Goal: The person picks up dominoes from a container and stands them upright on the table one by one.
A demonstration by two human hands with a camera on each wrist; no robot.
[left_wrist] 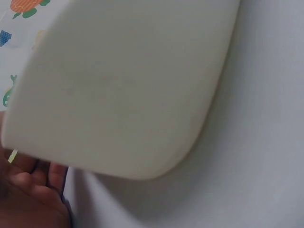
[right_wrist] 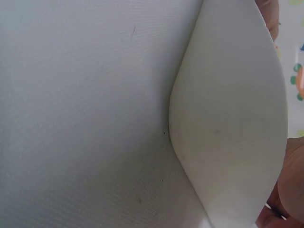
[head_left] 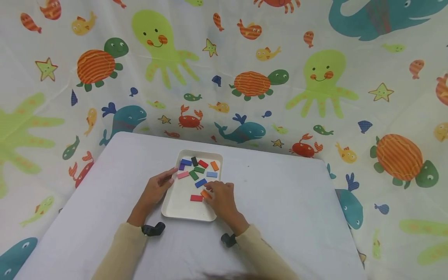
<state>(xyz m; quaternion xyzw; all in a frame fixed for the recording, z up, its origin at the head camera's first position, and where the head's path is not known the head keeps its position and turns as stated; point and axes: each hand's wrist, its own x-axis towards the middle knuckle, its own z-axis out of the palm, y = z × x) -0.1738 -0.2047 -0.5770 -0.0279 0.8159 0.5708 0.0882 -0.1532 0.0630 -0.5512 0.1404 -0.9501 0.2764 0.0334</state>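
A shallow white tray (head_left: 173, 204) lies on the table with small coloured rectangular blocks inside. My left hand (head_left: 155, 189) holds the tray's left rim, its thumb and a finger reaching over the edge; in the left wrist view, curled fingers (left_wrist: 56, 176) show beside the tray's outer wall. Over the tray's right side my right hand (head_left: 223, 199) pinches an orange block (head_left: 205, 194). Just left of that block lies a red block (head_left: 196, 198). A blue block (head_left: 201, 183) is a little farther off. The right wrist view mostly shows the tray's outer wall (right_wrist: 228, 114).
Several more blocks, among them a pink block (head_left: 183, 175), a light blue block (head_left: 211, 174) and a black block (head_left: 194, 161), lie scattered across the tray's far half. A white cloth covers the table (head_left: 280, 202). Behind it hangs a sea-animal curtain (head_left: 206, 66).
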